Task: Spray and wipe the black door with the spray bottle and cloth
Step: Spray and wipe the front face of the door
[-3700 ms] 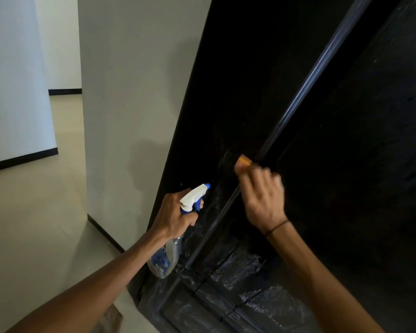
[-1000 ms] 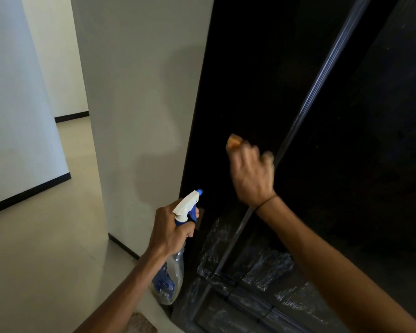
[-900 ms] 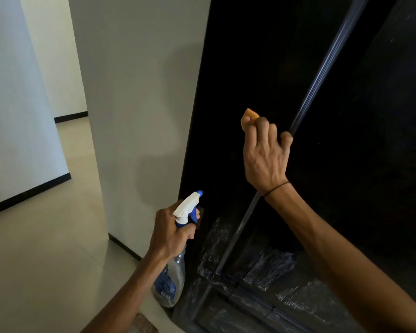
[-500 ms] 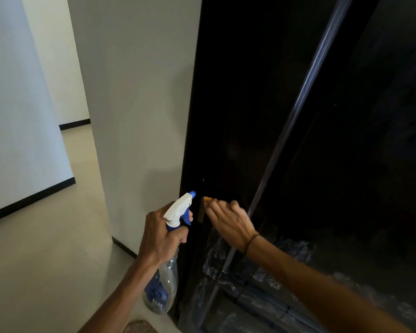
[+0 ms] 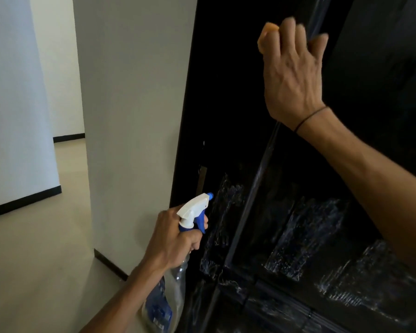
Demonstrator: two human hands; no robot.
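Note:
The black door [image 5: 226, 97] fills the right half of the view, with wet streaks across its lower panels. My right hand [image 5: 293, 73] is raised high against the door and grips an orange cloth [image 5: 265, 36], of which only a corner shows above the fingers. My left hand [image 5: 175, 239] is lower, next to the door's left edge, and holds a clear spray bottle [image 5: 192, 212] with a white and blue trigger head. The nozzle points toward the door.
A white wall [image 5: 130, 116] stands directly left of the door, with a dark skirting strip at its foot. A beige floor [image 5: 34, 260] runs left into a corridor between more white walls.
My right hand has swept the cloth from low beside the spray nozzle up to high on the door. The left hand with the bottle has stayed about where it was.

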